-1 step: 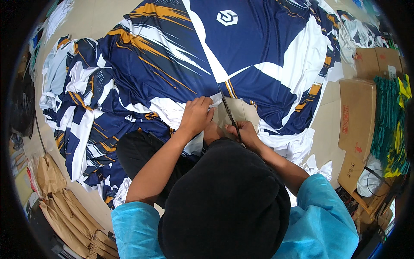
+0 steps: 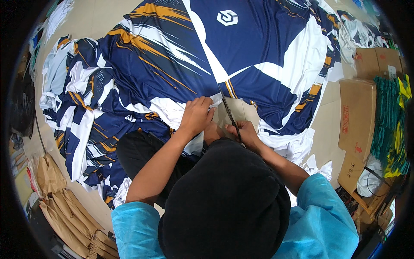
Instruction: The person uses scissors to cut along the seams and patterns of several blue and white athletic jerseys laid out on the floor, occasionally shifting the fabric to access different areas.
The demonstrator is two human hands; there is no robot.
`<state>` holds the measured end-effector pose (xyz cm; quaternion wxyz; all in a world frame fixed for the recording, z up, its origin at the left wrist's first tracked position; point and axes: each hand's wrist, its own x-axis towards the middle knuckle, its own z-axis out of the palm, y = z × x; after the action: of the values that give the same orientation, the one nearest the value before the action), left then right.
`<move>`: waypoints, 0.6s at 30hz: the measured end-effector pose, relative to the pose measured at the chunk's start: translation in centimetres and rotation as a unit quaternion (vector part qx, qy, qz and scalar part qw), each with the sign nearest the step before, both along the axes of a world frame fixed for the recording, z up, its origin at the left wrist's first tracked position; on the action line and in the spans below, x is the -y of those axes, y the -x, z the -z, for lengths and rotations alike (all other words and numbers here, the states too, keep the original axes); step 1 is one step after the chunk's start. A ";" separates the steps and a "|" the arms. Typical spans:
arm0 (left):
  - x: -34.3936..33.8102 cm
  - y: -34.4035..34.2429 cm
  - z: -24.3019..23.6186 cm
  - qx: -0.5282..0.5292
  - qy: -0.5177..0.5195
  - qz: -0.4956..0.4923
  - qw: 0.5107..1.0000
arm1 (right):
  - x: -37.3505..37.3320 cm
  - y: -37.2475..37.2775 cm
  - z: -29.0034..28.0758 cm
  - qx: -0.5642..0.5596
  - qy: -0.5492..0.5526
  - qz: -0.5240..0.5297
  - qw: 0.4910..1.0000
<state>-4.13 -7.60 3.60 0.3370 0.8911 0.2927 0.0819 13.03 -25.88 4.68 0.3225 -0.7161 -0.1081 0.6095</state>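
A large sheet of navy fabric (image 2: 263, 39) with white, orange and grey print spreads over the floor ahead of me. My right hand (image 2: 245, 134) is closed round the handles of dark scissors (image 2: 228, 111), whose long blades point away from me, their tips at the fabric's near edge beside a small striped orange and white patch. Just left of the blades, my left hand (image 2: 198, 114) pinches the white border (image 2: 215, 100) of the fabric. Part of the scissors' handles is hidden by my fingers and my black headwear (image 2: 224, 198).
Crumpled printed cloth (image 2: 86, 116) heaps up at the left, and white scraps (image 2: 293, 144) lie at the near right. Cardboard boxes (image 2: 355, 116) stand at the right beside stacked teal and yellow bundles (image 2: 390, 125). Brown wrapped material (image 2: 71, 211) lies at the lower left.
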 end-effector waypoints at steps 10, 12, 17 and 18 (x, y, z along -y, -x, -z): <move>-0.5 -0.3 0.2 0.003 -0.005 0.000 1.000 | -1.3 -0.3 -0.3 0.001 0.001 0.005 1.000; -0.5 -0.3 0.2 0.003 -0.005 0.000 1.000 | -1.3 -0.3 0.0 0.007 -0.004 -0.001 1.000; -0.5 -0.3 0.2 0.014 -0.012 -0.004 1.000 | -1.0 -0.4 0.4 0.012 -0.015 -0.002 1.000; -0.5 -0.3 0.2 0.019 -0.017 -0.007 1.000 | -1.0 -0.4 0.4 0.024 -0.017 -0.008 1.000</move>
<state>-3.83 -7.14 3.38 0.3271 0.8928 0.2910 0.1062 13.45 -24.87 4.31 0.3267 -0.7244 -0.1318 0.5926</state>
